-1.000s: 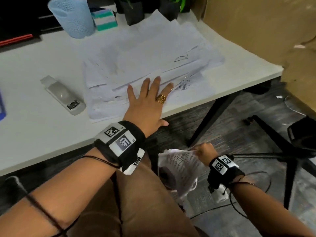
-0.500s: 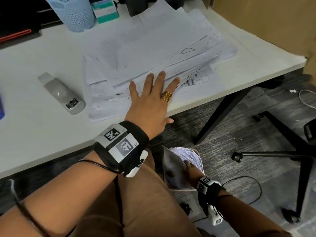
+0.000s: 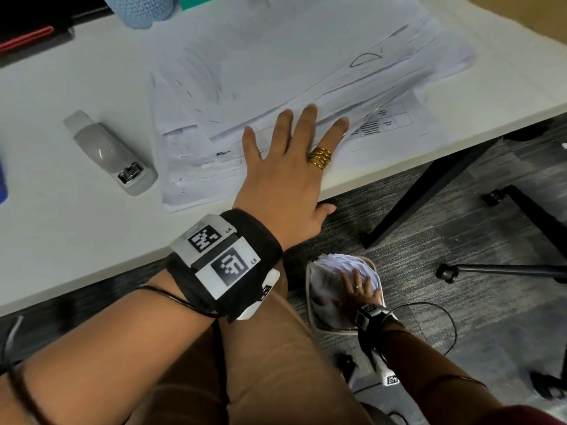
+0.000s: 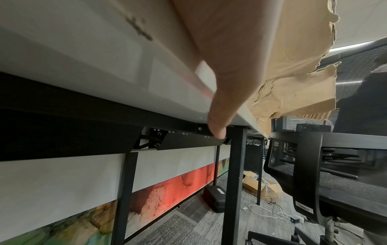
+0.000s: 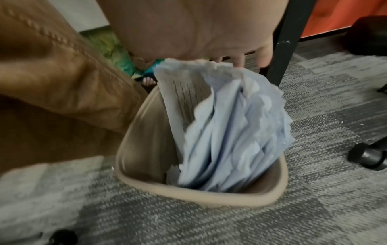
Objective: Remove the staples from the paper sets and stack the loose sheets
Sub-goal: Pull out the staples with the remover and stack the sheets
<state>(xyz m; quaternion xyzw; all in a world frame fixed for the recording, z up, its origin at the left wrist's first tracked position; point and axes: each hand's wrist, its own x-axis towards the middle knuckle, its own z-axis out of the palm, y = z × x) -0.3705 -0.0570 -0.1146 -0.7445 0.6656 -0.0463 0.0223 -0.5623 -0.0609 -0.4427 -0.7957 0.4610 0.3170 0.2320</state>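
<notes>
Now the crumpled white paper bundle [image 3: 343, 268] has been lowered into the beige plastic wastebasket [image 3: 311, 314] on the near floor, pressed by the spread right hand [image 3: 357, 289], while the flat left hand [image 3: 288, 179] stays on the loose white sheets [image 3: 276, 75] atop the white surface [image 3: 61, 210].

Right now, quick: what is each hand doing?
Left hand: open, flat on the paper pile on the desk.
Right hand: open, fingers spread, pressing on crumpled papers in the bin.
</notes>
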